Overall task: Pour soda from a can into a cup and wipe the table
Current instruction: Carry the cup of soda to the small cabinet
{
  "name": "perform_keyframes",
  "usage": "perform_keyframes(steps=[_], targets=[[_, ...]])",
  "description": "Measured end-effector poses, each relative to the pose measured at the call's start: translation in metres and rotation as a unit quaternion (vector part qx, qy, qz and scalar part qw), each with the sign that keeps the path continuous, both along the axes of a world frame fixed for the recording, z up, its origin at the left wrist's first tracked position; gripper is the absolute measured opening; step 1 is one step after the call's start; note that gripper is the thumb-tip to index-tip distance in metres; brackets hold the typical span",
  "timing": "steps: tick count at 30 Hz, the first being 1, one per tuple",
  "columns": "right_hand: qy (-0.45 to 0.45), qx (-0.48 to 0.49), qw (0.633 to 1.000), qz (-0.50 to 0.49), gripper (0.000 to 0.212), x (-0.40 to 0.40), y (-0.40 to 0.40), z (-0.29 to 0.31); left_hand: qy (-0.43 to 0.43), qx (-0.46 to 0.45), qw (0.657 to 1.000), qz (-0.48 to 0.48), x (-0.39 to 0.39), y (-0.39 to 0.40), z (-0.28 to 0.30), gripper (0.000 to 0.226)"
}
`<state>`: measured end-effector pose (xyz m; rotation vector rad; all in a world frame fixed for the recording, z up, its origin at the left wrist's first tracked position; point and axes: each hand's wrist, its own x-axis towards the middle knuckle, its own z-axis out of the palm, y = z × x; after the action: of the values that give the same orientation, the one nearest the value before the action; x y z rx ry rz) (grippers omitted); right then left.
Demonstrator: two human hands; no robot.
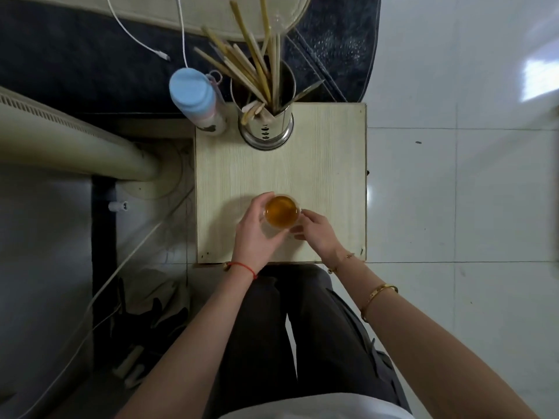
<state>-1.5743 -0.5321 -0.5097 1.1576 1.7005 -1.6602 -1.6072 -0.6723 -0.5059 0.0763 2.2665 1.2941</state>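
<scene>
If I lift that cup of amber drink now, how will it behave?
The clear cup looks thin-walled, so it may flex if squeezed. It is filled close to the rim, so tilting probably spills. With left hand and right hand on its sides, it should stay steady.

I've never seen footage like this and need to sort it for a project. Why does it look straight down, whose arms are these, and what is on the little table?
There is no machine here. A camera worn on a person's head looks down, so you see their own arms and lap. The wide lens bends the edges. The small wooden table stands in front of them. The left hand wraps around a clear cup holding amber liquid, and the right hand touches its other side. At the far edge stand a metal holder full of chopsticks and a bottle with a blue lid. No can or cloth is in view.
</scene>
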Motion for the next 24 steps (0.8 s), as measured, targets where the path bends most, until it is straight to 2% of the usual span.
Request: perform_keyframes(steps=[4, 16, 21, 24], targets=[[0.020, 0.019, 1.000, -0.001, 0.033, 0.005, 0.002, -0.013, 0.003, 0.007, 1.000, 0.010, 0.002, 0.001, -0.009, 0.074], [0.026, 0.013, 0.999, -0.018, 0.035, 0.011, 0.000, -0.016, 0.003, -0.017, 1.000, -0.007, 0.003, 0.002, -0.015, 0.075], [0.016, 0.055, 0.998, 0.029, 0.039, 0.014, 0.001, 0.004, -0.018, -0.065, 0.997, -0.040, -0.001, -0.001, 0.000, 0.097], [0.004, 0.097, 0.991, 0.092, 0.043, 0.016, 0.008, 0.027, -0.022, -0.086, 0.994, -0.056, -0.004, -0.011, 0.024, 0.098]])
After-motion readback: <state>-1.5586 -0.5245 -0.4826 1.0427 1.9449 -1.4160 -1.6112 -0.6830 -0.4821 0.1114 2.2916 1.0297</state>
